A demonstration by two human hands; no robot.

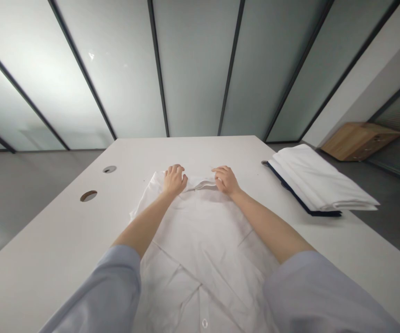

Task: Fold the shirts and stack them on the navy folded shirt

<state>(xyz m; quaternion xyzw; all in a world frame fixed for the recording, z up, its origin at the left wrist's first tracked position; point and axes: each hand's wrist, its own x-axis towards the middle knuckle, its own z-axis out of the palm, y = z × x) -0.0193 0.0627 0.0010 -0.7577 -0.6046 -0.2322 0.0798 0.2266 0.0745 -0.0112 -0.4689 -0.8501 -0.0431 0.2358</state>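
A white shirt (200,240) lies spread on the table, lightly creased, with a button placket and a round button near the bottom of the view. At its far edge, my left hand (175,180) has its fingers curled on the cloth to the left of the middle. My right hand (226,180) is closed on the same edge a little to the right, thumb and fingers bent around the fabric. Between the two hands a folded band of the shirt gapes slightly. The fingertips of both hands are partly hidden by the cloth.
The white table (78,245) has a round hole (89,196) and a grommet (109,169) at left. On its right edge rests a stack of folded white cloth (317,178) over a dark navy piece (297,196). Beyond stand a wooden cabinet (355,141) and frosted glass panels (193,69).
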